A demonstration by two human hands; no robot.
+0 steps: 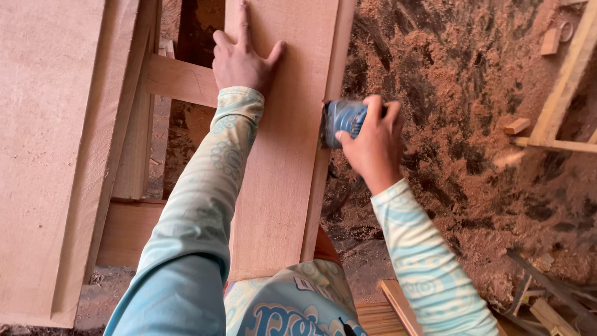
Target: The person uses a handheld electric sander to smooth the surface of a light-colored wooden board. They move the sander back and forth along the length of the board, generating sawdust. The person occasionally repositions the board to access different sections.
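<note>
Two hands: our left hand (239, 59) lies flat, open, on the plank (280, 155); right hand (373, 143) grips the blue tool (344, 118).
Slip risk: we judge plank may shift off frame (180, 81).

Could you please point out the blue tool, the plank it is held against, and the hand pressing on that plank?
blue tool (344, 119): head view, its blue body.
plank (277, 186): head view, bare face.
left hand (239, 59): head view, back of hand.
</note>
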